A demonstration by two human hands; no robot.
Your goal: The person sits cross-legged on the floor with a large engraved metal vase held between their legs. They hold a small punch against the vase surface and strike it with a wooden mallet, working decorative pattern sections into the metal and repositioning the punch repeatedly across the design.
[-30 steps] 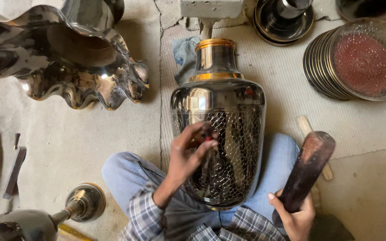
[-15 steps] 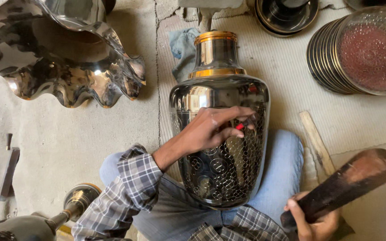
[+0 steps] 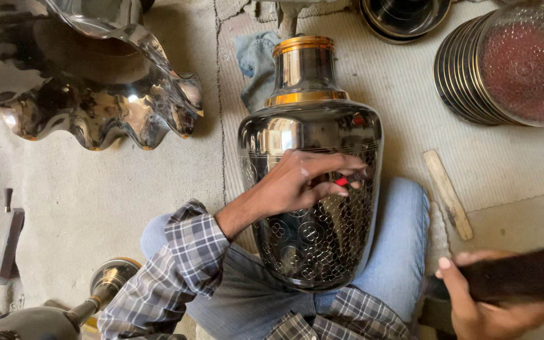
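Brass-collared metal vase (image 3: 310, 189) lies across the person's lap; left hand (image 3: 300, 186) pinches a small red-tipped tool (image 3: 347, 181) against it, right hand (image 3: 483, 302) grasps a dark mallet (image 3: 524, 277). Stacked plates (image 3: 473, 69), wavy bowl (image 3: 96, 94) flank it.

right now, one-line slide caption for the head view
Left hand holds a small red-tipped tool against the dark engraved metal vase on the lap; right hand grips a dark wooden mallet.

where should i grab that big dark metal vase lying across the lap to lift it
Probably by the narrow neck of the big dark engraved metal vase, between its two gold bands, coming from the far end. The vase lies on its side with the neck pointing away and bare; the belly is wide, polished, and the left hand rests on it.
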